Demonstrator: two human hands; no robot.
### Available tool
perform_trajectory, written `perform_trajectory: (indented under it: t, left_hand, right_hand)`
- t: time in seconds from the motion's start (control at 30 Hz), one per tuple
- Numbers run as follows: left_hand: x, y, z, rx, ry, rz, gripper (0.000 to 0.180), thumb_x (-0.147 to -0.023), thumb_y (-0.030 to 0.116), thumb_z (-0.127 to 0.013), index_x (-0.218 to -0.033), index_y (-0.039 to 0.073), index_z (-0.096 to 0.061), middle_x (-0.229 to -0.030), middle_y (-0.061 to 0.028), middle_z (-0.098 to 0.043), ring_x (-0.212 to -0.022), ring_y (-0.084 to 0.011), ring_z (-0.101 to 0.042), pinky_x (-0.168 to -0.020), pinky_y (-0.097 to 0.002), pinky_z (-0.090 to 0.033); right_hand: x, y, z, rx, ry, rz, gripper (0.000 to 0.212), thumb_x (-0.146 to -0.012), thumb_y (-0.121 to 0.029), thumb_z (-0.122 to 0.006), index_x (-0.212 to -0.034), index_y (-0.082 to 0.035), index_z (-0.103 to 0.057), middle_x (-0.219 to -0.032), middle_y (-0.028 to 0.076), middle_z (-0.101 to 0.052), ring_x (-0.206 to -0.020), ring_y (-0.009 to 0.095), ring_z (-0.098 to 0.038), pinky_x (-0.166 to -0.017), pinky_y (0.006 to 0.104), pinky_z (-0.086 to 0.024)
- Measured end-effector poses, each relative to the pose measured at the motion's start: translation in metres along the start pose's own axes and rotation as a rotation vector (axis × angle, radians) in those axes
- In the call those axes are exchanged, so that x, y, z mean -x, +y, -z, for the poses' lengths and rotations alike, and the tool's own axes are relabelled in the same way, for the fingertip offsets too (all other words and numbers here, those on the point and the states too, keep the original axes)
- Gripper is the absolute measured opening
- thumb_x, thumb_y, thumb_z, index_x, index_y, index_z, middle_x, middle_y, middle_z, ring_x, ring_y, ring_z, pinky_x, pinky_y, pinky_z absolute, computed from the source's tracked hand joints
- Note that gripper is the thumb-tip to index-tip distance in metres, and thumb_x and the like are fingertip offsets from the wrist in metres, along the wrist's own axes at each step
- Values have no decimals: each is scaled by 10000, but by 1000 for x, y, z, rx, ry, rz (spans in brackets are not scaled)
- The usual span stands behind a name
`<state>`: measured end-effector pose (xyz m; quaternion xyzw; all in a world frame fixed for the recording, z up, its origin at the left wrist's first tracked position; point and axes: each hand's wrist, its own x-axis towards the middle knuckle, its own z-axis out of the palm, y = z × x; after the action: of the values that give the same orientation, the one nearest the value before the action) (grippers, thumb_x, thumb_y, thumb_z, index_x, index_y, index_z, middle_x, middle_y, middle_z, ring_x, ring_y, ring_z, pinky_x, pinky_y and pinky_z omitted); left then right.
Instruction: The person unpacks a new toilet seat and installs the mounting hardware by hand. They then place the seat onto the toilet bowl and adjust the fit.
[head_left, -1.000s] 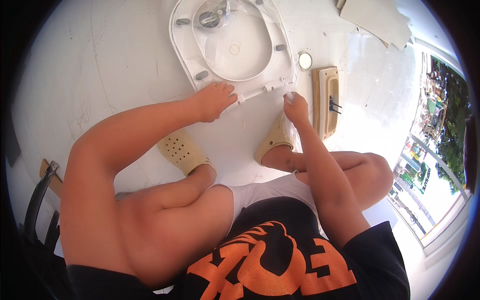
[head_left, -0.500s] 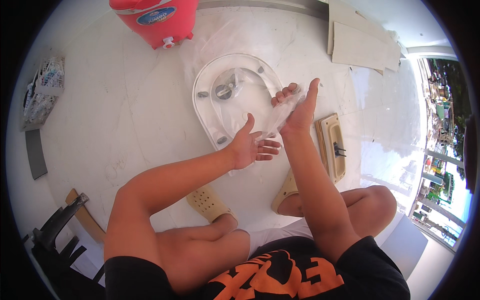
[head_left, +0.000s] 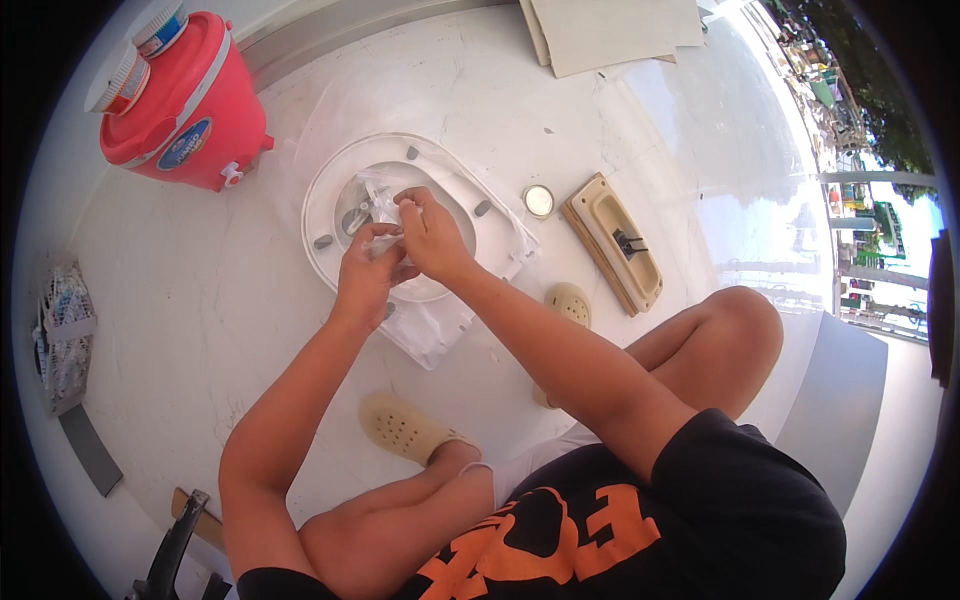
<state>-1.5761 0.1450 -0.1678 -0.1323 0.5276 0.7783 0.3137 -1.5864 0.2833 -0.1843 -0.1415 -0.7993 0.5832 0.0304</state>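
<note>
Though near seat, jug apart

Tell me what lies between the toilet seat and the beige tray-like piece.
In the head view, a small round disc lies between the toilet seat and beige piece.

A wide fisheye camera worn on a person's head looks steeply down past a black T-shirt to the left hand and right hand, both at arm's length. Its broad sweep of white floor bends toward a dark rim, reaching a pink-red water cooler at upper left.
</note>
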Motion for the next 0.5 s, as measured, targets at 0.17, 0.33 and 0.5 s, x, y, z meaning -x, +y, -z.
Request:
perform_trajectory:
  t: [0.17,0.33,0.5]
  left_hand:
    - [-13,-4,12,-144,5,-78,173,-999,83,-668,-1156,42,-605,-1038,-80,-705,-941,-171,-710,-870,-325,-606]
    - [-12,14,27,102,-162,72,302,-1011,233,-582,-1204,2,-572,-1114,-117,-650,-1025,-228,-683,-952,-414,-569]
    - [-12,42,30,391,-199,403,770,-1024,550,-489,-1464,-73,-386,-1354,-217,-519,-1228,-359,-587,-1004,-461,-546]
  right_hand:
    - [4,5,-6,122,-65,136,301,-1062,-232,-520,-1196,2,-654,-1103,258,-714,-1046,421,-689,-955,458,-517]
    - [-3,-3,13,187,-379,42,389,-1114,-290,-468,-1355,-19,-610,-1331,226,-633,-1158,379,-657,-1004,452,-507]
    - [21,-12,19,263,-543,199,461,-1093,-378,-528,-1397,-38,-597,-1381,236,-611,-1183,420,-649,-997,471,-528]
